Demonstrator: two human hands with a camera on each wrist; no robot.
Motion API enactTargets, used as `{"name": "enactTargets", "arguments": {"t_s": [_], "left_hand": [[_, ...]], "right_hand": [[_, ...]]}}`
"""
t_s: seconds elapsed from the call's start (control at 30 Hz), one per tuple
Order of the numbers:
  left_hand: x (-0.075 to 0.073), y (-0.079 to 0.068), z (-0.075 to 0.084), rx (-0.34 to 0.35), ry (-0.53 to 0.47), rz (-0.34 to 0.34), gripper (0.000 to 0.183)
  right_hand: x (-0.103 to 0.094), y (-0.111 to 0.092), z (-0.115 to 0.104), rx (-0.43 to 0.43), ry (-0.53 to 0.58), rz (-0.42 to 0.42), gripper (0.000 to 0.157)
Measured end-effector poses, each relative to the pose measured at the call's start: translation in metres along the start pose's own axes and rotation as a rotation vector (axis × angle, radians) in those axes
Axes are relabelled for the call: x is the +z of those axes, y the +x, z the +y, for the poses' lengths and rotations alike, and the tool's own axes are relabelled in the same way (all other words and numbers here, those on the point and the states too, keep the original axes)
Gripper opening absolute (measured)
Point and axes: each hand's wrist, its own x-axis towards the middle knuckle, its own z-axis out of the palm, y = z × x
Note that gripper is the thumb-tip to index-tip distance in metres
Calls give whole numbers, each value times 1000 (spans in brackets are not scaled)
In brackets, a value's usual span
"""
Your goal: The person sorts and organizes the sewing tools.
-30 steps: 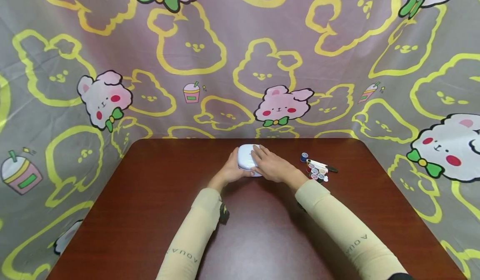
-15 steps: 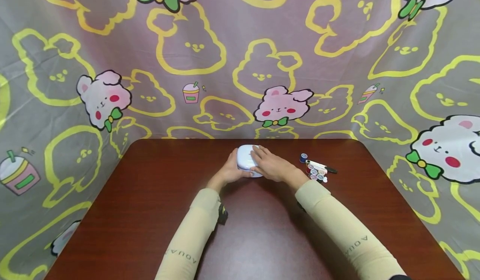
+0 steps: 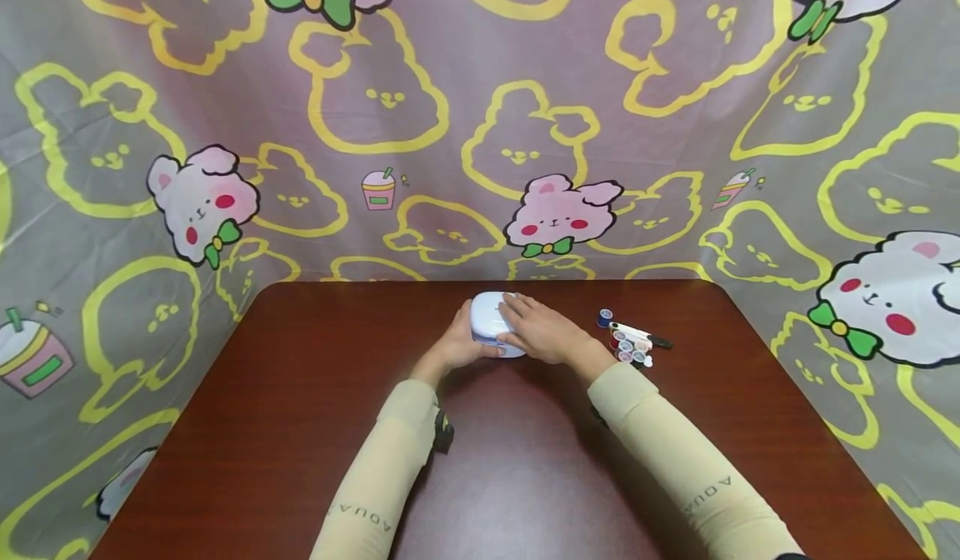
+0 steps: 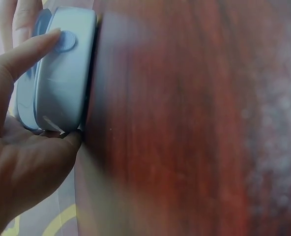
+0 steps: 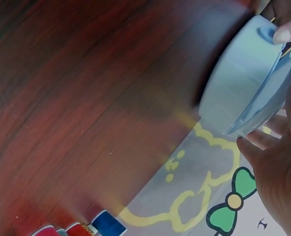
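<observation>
A pale blue rounded plastic case (image 3: 491, 313) stands on the table near its far edge, with a round button (image 4: 66, 41) on its front. My left hand (image 3: 457, 343) holds the case from the left, its thumb tip (image 4: 52, 37) at the button and the other fingers around the side. From above and the right, my right hand (image 3: 551, 332) grips the lid (image 5: 269, 98), thumb at the front edge and fingers toward the back. A narrow gap shows between lid and base in the right wrist view. The inside of the case is hidden.
Right of the hands lie a blue thread spool (image 3: 604, 318), a white tool with a black end (image 3: 637, 334) and several small spools (image 3: 627, 349). The brown table (image 3: 300, 427) meets a printed cloth (image 3: 420, 127) hanging behind and at both sides.
The lid's front edge has risen slightly from the base, with both hands keeping their places on the case. The head view has shifted a little.
</observation>
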Motion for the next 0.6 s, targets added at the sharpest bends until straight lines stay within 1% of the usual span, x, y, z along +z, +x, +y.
{"name": "enactTargets", "arguments": {"t_s": [0.2,0.37,0.47,0.6], "left_hand": [[0,-1,-1,7,-17,1,112],[-2,2,-2,48,-93,2,108],[-2,3,-4,65,-134,-2,109],[-1,4,-6,57,-138,-11,110]], "right_hand": [[-3,0,-1,15,37,-9,69],[-6,1,1,9,51,-2,70],[-8,2,2,5,53,-4,70],[-11,3,4,14,67,-11,69]]}}
